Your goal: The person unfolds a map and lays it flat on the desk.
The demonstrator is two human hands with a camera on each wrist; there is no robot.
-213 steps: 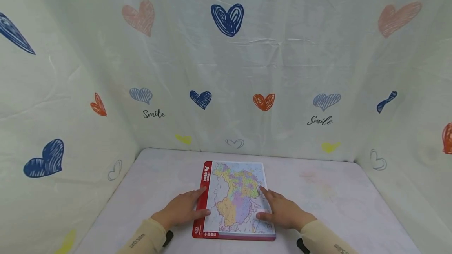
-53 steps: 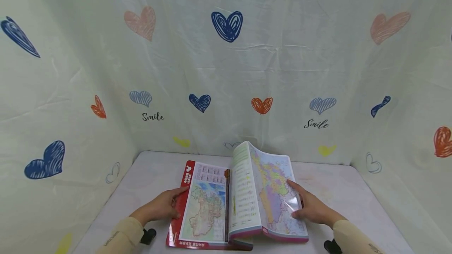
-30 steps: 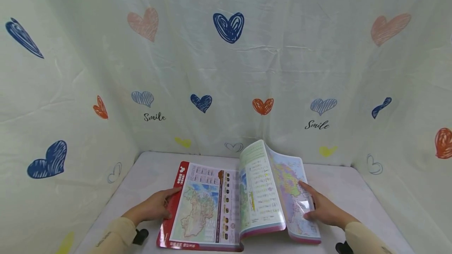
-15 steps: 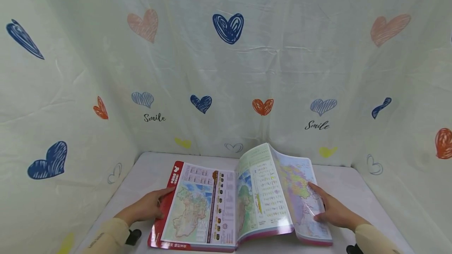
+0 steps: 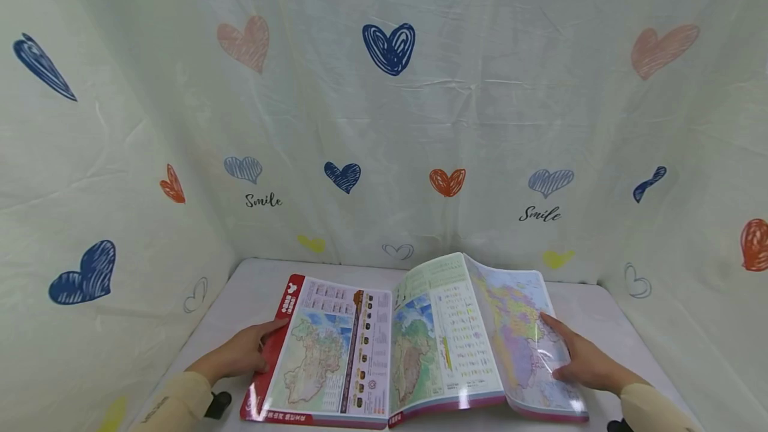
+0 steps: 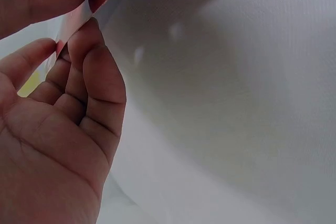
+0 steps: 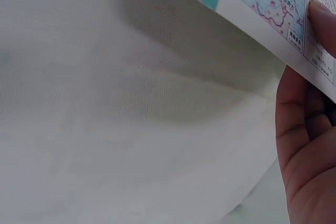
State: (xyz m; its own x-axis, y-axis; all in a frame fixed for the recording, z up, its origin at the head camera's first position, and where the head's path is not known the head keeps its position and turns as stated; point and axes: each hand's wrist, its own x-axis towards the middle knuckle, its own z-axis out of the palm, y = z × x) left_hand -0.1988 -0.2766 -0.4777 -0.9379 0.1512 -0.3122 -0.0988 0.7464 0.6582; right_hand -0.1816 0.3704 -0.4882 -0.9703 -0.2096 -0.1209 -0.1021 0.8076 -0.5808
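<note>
A glossy folding map [image 5: 414, 352] lies partly spread on the table in the head view, its panels creased upright into a ridge right of the middle. My left hand [image 5: 240, 351] pinches the red left border [image 5: 273, 351] of the map. Its curled fingers [image 6: 102, 74] are under the edge in the left wrist view, with the thumb on top. My right hand [image 5: 591, 362] holds the right panel [image 5: 522, 345] at its outer edge. In the right wrist view that thumb presses the printed face and the other fingers are underneath. The underside of the folds is hidden.
A white tabletop [image 5: 231, 299] lies under the map. Pale curtain walls [image 5: 396, 119] printed with hearts and "Smile" lettering enclose the back and both sides. A dark wrist camera [image 5: 219, 405] sits by the left sleeve.
The map was a folded stack under both hands. My hands have since moved apart, left and right, and the panels have opened wider, with the middle ridge sinking lower.
</note>
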